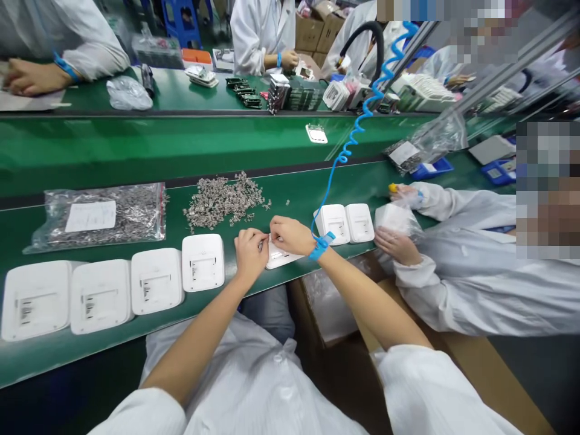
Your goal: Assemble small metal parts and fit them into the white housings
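Head view, assembly bench; I read both hands as meeting over one white square plastic housing (280, 257) lying flat at the near edge of the green bench mat (294, 193), between the row of four similar white housings (202, 262) on my left and a pair of white housings (344, 223) on my right; my left hand (251, 252) is curled, its fingertips pinched on what seems a small metal piece at the housing's left edge, though the piece itself is too small to make out; my right hand (290, 234) lies over the housing's top with fingers bent and pressing down, holding it steady; a blue wrist strap (321, 244) with a blue coiled cord (357, 130) sits on the right wrist.

Handling, as I judge it: the housing looks light, rigid and smooth, so likely to slide on the mat unless pinned; best held by its side edges, clear of the labelled face. It is nearly square, with no clear long axis; its broad face is up, and its far edge runs roughly parallel to the bench front, slightly skewed.

A loose heap of small grey metal parts (224, 199) lies just beyond the hands; a clear bag of the same parts (97, 217) lies well to the left; a co-worker's hand (397, 244) holds a plastic-wrapped item on the right.
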Motion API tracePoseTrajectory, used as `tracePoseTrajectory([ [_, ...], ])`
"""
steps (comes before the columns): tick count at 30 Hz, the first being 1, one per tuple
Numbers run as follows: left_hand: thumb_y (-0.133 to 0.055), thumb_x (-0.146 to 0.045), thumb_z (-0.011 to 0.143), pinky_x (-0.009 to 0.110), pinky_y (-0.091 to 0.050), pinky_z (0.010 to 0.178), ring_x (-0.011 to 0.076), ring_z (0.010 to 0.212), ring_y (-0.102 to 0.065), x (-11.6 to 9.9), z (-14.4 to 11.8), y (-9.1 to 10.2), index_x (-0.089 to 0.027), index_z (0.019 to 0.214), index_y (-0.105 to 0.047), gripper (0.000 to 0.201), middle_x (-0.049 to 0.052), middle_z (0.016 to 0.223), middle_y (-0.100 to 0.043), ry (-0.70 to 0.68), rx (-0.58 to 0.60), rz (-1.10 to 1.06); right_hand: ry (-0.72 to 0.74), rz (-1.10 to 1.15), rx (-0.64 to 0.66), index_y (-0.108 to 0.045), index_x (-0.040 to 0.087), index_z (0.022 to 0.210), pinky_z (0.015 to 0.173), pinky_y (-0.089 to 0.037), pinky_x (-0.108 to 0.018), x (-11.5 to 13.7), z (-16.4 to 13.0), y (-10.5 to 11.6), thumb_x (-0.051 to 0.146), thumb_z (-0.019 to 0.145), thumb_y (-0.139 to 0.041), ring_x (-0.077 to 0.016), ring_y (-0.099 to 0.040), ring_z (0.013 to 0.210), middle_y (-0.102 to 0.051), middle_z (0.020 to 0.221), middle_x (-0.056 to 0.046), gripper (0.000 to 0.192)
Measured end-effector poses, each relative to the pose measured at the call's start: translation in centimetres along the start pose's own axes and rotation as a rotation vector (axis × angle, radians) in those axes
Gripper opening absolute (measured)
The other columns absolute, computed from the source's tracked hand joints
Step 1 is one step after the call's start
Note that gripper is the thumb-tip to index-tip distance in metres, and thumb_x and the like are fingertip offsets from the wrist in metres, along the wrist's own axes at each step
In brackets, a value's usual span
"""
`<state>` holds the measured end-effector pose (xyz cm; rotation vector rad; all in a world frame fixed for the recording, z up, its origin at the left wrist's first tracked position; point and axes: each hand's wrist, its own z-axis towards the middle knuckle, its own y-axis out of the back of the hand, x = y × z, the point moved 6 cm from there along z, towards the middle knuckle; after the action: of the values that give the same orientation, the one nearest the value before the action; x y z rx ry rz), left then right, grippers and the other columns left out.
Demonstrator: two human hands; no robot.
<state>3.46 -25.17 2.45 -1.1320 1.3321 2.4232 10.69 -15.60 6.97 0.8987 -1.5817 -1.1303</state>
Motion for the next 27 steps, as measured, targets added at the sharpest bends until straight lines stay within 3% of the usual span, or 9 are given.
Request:
tracePoseTrajectory([
  [6,-0.064,-0.019,0.089,0.037,-0.035,0.079,0.0212,0.095,-0.055,0.0,0.0,0.0,-0.023,0.085,-0.072,0.010,0.002,0.094,-0.069,0.008,0.018,-0.007,-0.035,-0.062,0.045,-0.067,0.015,0.085,0.073,-0.040,-0.028,-0.2,0.8,-0.1,0.011,0.085,-0.061,-0.0178,-0.060,0.086,-0.062,0.098,-0.007,0.008],
  [8,-0.065,-0.019,0.088,0.038,-0.035,0.079,0.0213,0.095,-0.056,-0.1,0.0,0.0,-0.023,0.085,-0.072,0.009,0.002,0.094,-0.069,0.015,0.033,-0.008,-0.055,-0.056,0.078,-0.067,0.016,0.086,0.069,-0.039,-0.027,-0.7,1.3,-0.3,0.013,0.084,-0.067,-0.0177,-0.059,0.084,-0.062,0.097,-0.006,0.003],
  [11,-0.069,-0.022,0.085,0.038,-0.036,0.080,0.0222,0.097,-0.056,-0.1,0.0,0.0,-0.023,0.087,-0.073,0.004,0.003,0.096,-0.069,0.035,0.042,-0.011,-0.054,-0.030,0.102,-0.067,0.016,0.088,0.068,-0.040,-0.028,-1.5,1.3,-0.7,0.018,0.082,-0.075,-0.0187,-0.059,0.084,-0.063,0.096,-0.006,0.011],
  [13,-0.070,-0.023,0.084,0.039,-0.036,0.081,0.0228,0.098,-0.056,-0.1,0.0,0.0,-0.023,0.088,-0.073,0.004,0.003,0.096,-0.069,0.044,0.045,-0.015,0.027,-0.010,0.038,-0.068,0.015,0.091,0.073,-0.043,-0.029,-1.5,0.2,-0.7,0.019,0.085,-0.073,-0.0197,-0.059,0.089,-0.063,0.100,-0.008,0.009],
  [16,-0.070,-0.022,0.085,0.039,-0.036,0.082,0.0230,0.099,-0.055,0.0,0.0,-0.1,-0.023,0.088,-0.072,0.004,0.002,0.097,-0.070,0.046,0.056,-0.027,0.169,-0.035,-0.160,-0.071,0.015,0.099,0.085,-0.045,-0.035,-1.1,-2.9,-0.7,0.023,0.093,-0.064,-0.0229,-0.056,0.100,-0.064,0.112,-0.012,0.012],
  [19,-0.070,-0.022,0.084,0.040,-0.036,0.082,0.0229,0.100,-0.055,0.1,0.0,-0.2,-0.024,0.087,-0.072,0.004,0.002,0.098,-0.070,0.045,0.067,-0.034,0.202,-0.108,-0.318,-0.072,0.021,0.112,0.089,-0.043,-0.042,-1.0,-5.6,-1.0,0.028,0.098,-0.057,-0.0263,-0.051,0.108,-0.063,0.124,-0.012,0.022],
  [27,-0.071,-0.021,0.083,0.039,-0.036,0.083,0.0228,0.101,-0.056,0.1,0.1,-0.3,-0.023,0.087,-0.071,0.004,0.002,0.098,-0.070,0.055,0.088,-0.012,0.184,-0.139,-0.325,-0.072,0.023,0.116,0.088,-0.041,-0.042,-0.8,-5.7,-1.5,0.028,0.100,-0.052,-0.0261,-0.048,0.111,-0.063,0.126,-0.011,0.026],
])
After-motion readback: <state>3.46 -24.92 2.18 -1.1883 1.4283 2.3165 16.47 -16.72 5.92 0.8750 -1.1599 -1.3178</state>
